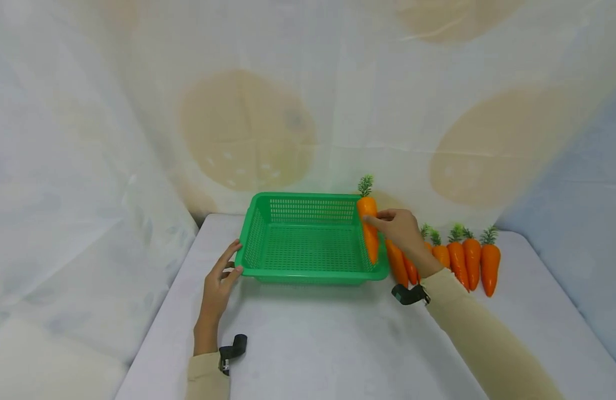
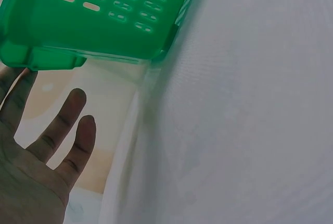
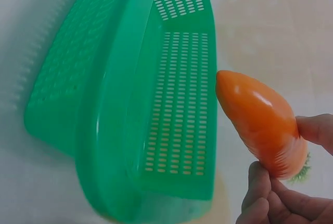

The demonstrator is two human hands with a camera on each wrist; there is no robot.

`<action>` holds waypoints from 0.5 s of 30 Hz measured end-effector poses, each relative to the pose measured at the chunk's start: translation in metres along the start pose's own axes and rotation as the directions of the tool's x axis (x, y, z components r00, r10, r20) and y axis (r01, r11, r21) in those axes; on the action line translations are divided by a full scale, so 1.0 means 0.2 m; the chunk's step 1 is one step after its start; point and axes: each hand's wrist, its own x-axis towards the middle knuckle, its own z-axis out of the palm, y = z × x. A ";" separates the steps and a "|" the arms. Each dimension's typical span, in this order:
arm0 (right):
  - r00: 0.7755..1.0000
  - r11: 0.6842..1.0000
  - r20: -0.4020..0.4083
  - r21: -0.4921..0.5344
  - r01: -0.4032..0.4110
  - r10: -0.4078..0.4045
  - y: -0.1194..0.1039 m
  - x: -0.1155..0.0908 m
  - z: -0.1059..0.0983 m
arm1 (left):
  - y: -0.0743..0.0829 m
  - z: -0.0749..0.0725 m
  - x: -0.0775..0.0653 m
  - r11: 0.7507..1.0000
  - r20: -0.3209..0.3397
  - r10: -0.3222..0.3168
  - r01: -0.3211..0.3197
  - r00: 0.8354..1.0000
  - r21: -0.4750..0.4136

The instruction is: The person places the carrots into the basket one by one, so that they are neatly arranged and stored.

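Observation:
A green plastic basket (image 1: 308,274) with slotted walls stands on the table, its inside bare. My left hand (image 1: 219,289) is at its left end, thumb and index fingertips touching the rim. In the left wrist view, the other fingers (image 2: 83,135) stretch out loosely below the rim. Between thumb and fingers, my right hand (image 1: 402,230) pinches an orange carrot (image 1: 369,233) with a green leafy top. This carrot overlaps the basket's right end in the head view, leaves up and tip down. In the right wrist view, the carrot (image 3: 263,122) appears beside the rim.
Several more carrots (image 1: 472,264) lie side by side right of the basket, partly behind my right forearm. A white cloth covers the table (image 1: 313,339). Patterned fabric (image 1: 338,111) hangs behind the table and along both sides.

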 end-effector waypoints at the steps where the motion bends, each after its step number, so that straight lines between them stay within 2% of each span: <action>1: 1.000 1.000 -0.001 -0.002 0.004 -0.004 0.00 0.00 0.01 | -0.03 0.00 0.00 1.000 0.000 0.004 -0.004 1.000 -0.001; 7: 1.000 1.000 0.007 -0.025 0.017 -0.017 -0.05 0.03 0.09 | -0.10 0.01 0.01 1.000 0.001 0.017 -0.017 1.000 -0.008; 15: 0.999 0.999 0.024 -0.035 0.024 -0.023 -0.09 0.05 0.17 | -0.07 0.01 0.00 1.000 -0.011 0.005 -0.005 1.000 -0.024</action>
